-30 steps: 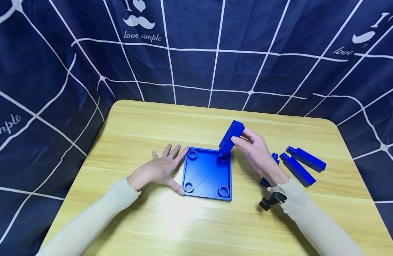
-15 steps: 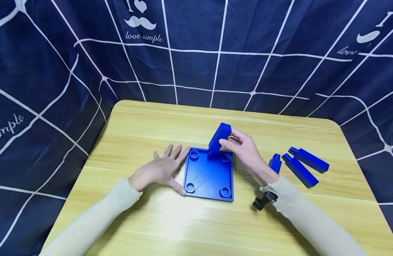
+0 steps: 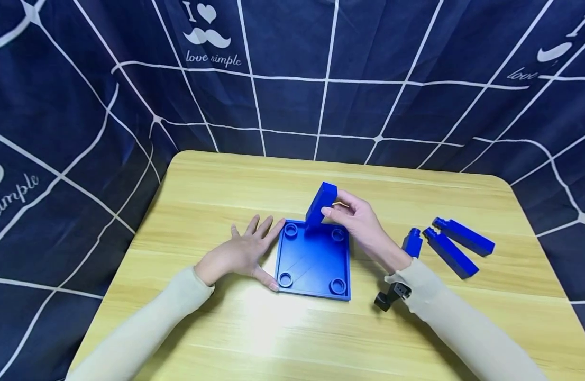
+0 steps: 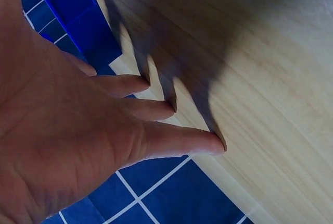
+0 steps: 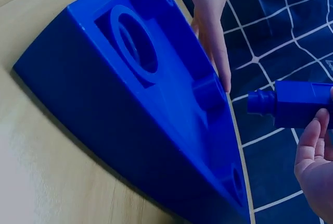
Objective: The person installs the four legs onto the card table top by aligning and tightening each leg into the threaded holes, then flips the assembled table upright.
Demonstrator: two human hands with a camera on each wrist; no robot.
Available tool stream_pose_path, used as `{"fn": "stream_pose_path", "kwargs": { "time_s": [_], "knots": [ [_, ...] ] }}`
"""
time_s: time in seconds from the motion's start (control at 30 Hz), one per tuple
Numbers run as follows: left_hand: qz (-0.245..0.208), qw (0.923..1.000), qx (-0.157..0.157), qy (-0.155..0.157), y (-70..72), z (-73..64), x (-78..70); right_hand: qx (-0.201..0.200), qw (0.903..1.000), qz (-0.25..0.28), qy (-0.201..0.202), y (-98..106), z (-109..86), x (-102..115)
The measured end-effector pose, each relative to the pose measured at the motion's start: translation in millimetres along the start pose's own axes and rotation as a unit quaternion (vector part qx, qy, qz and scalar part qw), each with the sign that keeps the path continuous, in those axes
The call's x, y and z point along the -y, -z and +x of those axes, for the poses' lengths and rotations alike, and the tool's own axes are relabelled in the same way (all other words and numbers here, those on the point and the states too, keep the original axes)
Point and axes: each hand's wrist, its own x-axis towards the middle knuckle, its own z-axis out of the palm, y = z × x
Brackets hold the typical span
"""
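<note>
A blue square panel [image 3: 313,262] with a raised rim lies on the table, a round socket in each corner. My left hand [image 3: 240,254] rests at its left side with fingers spread, thumb and index fingertip at the panel's two left corners. In the left wrist view, the fingers of the left hand [image 4: 93,125] stretch out low over the wood. My right hand [image 3: 361,219] pinches a blue square leg [image 3: 322,203] between thumb and fingers. The leg leans over the panel's back edge. Its ridged, screw-like end [image 5: 261,102] shows apart from the sockets in the right wrist view.
More blue legs lie right of the panel: one [image 3: 412,243] beside my right forearm, and two [image 3: 450,253] [image 3: 465,237] farther right. A black wrist camera [image 3: 392,295] hangs under the right cuff. A dark blue curtain [image 3: 292,106] with white lines borders the wooden table [image 3: 235,185].
My right hand has moved left with the leg, from over the back right socket to between the two back sockets. The left hand stays at the panel's side.
</note>
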Motion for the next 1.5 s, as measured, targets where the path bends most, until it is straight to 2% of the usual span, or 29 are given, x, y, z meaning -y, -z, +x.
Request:
{"fn": "stream_pose_path", "kwargs": {
  "time_s": [0.17, 0.43, 0.83, 1.23, 1.5],
  "knots": [
    [-0.003, 1.0000, -0.004, -0.001, -1.1, 0.8, 0.8, 0.005, 1.0000, 0.002, 0.004, -8, 4.8, -3],
    [0.000, 1.0000, -0.003, 0.003, -0.8, 1.7, 0.3, -0.012, 0.9997, -0.021, -0.006, -22, 8.9, -9],
    [-0.006, 0.9998, 0.009, 0.014, -0.4, 1.1, -1.1, 0.006, 0.9989, -0.044, -0.013, -32, 13.9, -9],
    [0.002, 0.9997, 0.015, 0.019, -1.4, 3.2, -0.9, 0.030, 0.9940, -0.104, 0.019, -41, 20.1, -13],
    [0.006, 0.9993, 0.023, 0.028, -1.3, 5.4, -0.4, 0.050, 0.9865, -0.154, 0.025, -43, 21.0, -14]
  ]
}}
